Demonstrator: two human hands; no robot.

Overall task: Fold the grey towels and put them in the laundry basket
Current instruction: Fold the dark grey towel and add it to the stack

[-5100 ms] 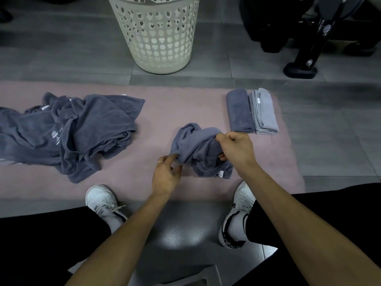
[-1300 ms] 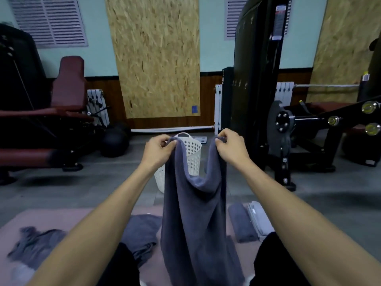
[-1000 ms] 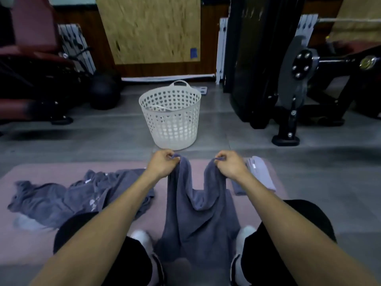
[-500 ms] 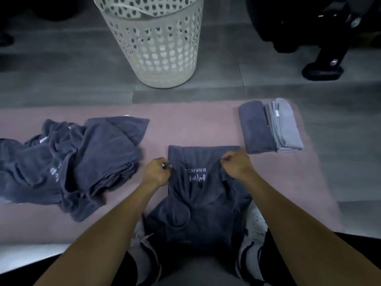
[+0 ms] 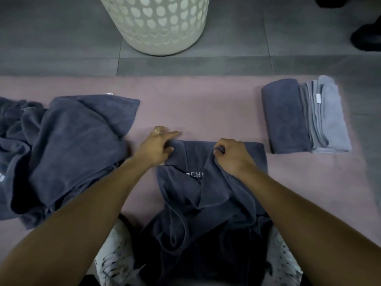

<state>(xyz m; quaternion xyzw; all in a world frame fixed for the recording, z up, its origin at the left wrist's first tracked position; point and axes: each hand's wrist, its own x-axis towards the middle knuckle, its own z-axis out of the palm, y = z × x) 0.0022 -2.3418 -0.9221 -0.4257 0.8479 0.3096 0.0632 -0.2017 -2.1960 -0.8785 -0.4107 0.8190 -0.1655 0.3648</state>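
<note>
Towel [image 5: 208,203] pinched by both hands on mat [image 5: 206,104]

Pink mat [image 5: 206,104] on grey tile floor [image 5: 61,38]; white sneakers [image 5: 115,254] at mat's near edge; dark machine foot [image 5: 366,41] top right.

bare pink mat [image 5: 206,104] lies between towel heap [image 5: 68,145], folded stack [image 5: 305,116] and basket [image 5: 156,23].

Dark grey towel [image 5: 208,205] lies rumpled on pink mat, far edge flat, white lettering partly showing. Unfolded grey towels [image 5: 61,149] heaped at left. Folded towels [image 5: 305,116] side by side at right. White perforated laundry basket [image 5: 158,23] stands upright beyond mat.
</note>
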